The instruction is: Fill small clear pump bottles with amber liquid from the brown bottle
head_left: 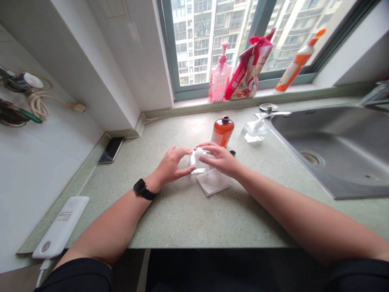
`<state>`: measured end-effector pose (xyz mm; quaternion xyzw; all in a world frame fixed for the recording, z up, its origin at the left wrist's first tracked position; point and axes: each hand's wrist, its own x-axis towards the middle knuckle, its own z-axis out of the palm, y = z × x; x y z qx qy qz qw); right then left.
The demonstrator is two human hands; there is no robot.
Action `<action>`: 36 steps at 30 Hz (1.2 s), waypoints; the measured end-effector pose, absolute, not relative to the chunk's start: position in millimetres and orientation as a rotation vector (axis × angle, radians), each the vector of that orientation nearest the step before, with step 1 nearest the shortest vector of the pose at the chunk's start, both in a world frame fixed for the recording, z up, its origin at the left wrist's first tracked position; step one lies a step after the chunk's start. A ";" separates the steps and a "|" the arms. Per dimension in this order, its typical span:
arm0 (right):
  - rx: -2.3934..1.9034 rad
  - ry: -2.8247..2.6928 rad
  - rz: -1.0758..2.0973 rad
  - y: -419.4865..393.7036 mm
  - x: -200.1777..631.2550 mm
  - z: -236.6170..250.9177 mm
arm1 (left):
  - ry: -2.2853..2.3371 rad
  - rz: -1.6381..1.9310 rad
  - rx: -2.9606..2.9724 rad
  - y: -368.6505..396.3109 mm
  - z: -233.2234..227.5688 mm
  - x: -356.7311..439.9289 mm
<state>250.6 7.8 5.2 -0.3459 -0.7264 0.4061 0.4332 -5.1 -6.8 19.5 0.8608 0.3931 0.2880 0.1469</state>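
Looking down from the head camera, both forearms reach across a speckled green countertop [182, 211]. The left hand [172, 165] and the right hand [220, 159] meet over a small clear container [198, 160] with something white inside it; fingers of both hands are closed against its sides, so it is gripped from left and right at once. Whether it rests on the counter or is lifted just off it cannot be told. A black smartwatch [141, 188] sits on the left wrist.

Just below the container, partly under the right hand, lies a folded white tissue [213, 182]. Directly behind the hands stands an amber bottle [222, 130], upright, cap off (a small dark cap [232, 153] lies beside its base). A steel sink [334, 142] occupies the right side. On the window sill stand a pink pump bottle [219, 77], a red refill pouch [249, 69] and an orange spray bottle [296, 65], leaning. A phone [111, 149] and a white power bank [60, 229] lie near the left wall.
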 end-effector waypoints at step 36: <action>-0.836 -1.862 1.003 2.1 247.3 8.3 | 1.139 0.814 2.476 -6.9 19.2 -3.6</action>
